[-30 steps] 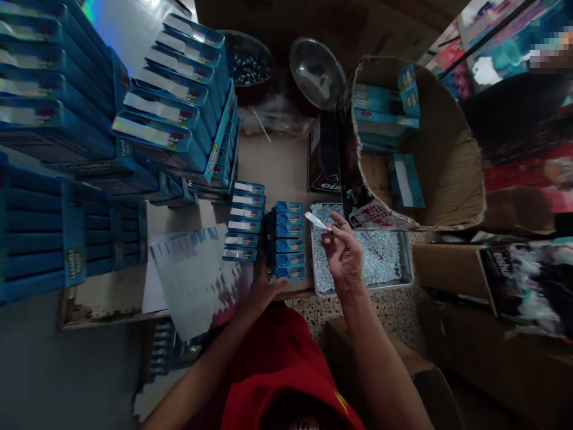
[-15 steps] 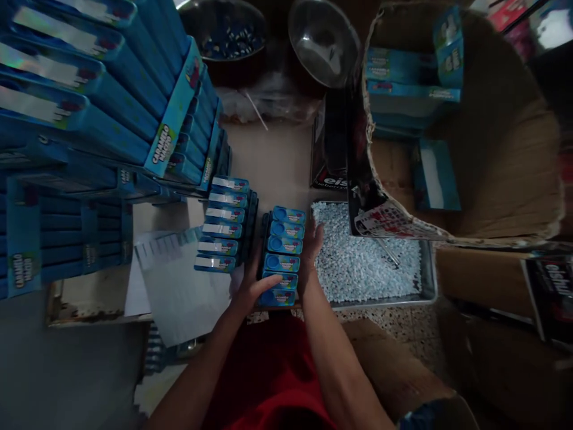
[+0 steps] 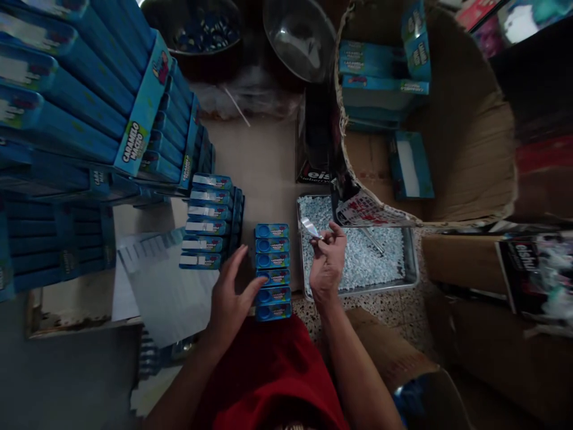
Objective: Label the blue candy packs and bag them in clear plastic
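Left of centre, the left hand (image 3: 230,301) lies spread, fingers (image 3: 233,266) wide apart and gripping nothing, its thumb touching the row of blue cases (image 3: 272,272) that runs to the near edge of the tabletop (image 3: 264,161); a second row of cases with pale labels (image 3: 205,222) stands just beside it, and stacked blue cartons (image 3: 89,113) wall in the far left. Bare tabletop opens beyond both rows. Right of the cases, the right hand (image 3: 327,266) pinches a small shiny sticker (image 3: 310,227) between thumb and fingertips, held above the metal tray (image 3: 409,272) of pale pellets. Farther right, a torn cardboard box (image 3: 470,137) overhangs the tray.
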Tool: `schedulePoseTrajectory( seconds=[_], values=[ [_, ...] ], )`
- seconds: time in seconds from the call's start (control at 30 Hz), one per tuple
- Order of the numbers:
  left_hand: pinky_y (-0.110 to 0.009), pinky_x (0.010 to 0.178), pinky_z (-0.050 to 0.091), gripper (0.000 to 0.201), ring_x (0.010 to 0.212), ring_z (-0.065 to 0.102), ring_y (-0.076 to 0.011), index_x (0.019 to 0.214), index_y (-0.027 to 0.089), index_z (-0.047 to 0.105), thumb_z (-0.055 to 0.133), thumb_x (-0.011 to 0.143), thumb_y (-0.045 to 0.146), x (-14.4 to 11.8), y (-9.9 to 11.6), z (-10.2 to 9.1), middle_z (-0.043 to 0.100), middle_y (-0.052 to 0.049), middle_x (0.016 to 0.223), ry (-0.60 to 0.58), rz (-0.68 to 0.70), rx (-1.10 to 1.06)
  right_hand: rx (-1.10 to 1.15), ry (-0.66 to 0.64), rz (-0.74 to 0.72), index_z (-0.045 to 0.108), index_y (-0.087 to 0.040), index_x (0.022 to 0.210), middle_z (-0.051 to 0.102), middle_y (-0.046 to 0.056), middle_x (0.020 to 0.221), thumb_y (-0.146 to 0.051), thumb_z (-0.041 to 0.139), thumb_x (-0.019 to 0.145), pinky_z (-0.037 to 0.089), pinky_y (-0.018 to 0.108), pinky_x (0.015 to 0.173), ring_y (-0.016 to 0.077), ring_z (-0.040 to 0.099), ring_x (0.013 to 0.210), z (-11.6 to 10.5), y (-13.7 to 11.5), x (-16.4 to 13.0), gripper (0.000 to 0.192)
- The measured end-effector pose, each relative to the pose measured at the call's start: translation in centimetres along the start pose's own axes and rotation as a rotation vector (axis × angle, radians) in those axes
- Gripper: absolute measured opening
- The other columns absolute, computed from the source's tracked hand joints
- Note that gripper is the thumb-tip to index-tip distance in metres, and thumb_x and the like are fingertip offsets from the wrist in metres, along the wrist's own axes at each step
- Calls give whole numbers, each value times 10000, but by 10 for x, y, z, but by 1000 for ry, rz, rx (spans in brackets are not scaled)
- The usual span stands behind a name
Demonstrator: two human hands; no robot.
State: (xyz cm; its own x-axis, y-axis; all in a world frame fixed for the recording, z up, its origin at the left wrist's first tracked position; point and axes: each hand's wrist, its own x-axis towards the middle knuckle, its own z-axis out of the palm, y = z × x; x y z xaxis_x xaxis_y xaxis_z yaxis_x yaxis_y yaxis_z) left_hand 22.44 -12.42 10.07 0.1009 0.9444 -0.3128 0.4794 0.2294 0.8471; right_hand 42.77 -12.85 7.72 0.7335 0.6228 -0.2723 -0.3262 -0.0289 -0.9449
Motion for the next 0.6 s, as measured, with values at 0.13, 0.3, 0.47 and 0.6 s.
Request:
schedulePoseTrajectory(
  seconds=[0.13, 0.3, 0.47, 0.6],
  values=[
    [-422, 975, 588, 523, 1112, 721, -282, 1266, 203, 687, 682, 896, 573, 19, 51, -7, 762, -116, 1193, -121, -203, -415, 83, -225, 124, 604, -288, 1189, 531, -16, 950, -196, 625, 732, 482, 312, 857, 153, 534, 846, 5, -48, -23, 467],
    [-340, 804, 609, 463, 947, 742, -242, 1089, 165, 752, 744, 833, 551, 38, 77, -8, 785, -114, 1024, -293, -310, -653, -23, -434, 189, 626, -287, 1170, 571, 2, 939, -200, 626, 718, 485, 323, 824, 181, 551, 847, 11, -70, -42, 460],
    [-296, 657, 562, 268, 698, 687, -181, 771, 197, 708, 831, 745, 434, 44, 55, -10, 746, -33, 763, -262, -265, -566, -168, -551, 248, 627, -290, 1163, 626, -11, 924, -263, 720, 786, 504, 306, 801, 173, 597, 842, 14, -65, -40, 389],
    [-304, 682, 546, 238, 716, 696, -195, 816, 212, 765, 805, 794, 445, 38, 39, -12, 763, -27, 772, -86, -147, -306, -286, -396, 280, 594, -243, 1079, 697, -38, 777, -316, 859, 752, 520, 291, 754, 156, 657, 745, 20, -49, -35, 428]
  ],
)
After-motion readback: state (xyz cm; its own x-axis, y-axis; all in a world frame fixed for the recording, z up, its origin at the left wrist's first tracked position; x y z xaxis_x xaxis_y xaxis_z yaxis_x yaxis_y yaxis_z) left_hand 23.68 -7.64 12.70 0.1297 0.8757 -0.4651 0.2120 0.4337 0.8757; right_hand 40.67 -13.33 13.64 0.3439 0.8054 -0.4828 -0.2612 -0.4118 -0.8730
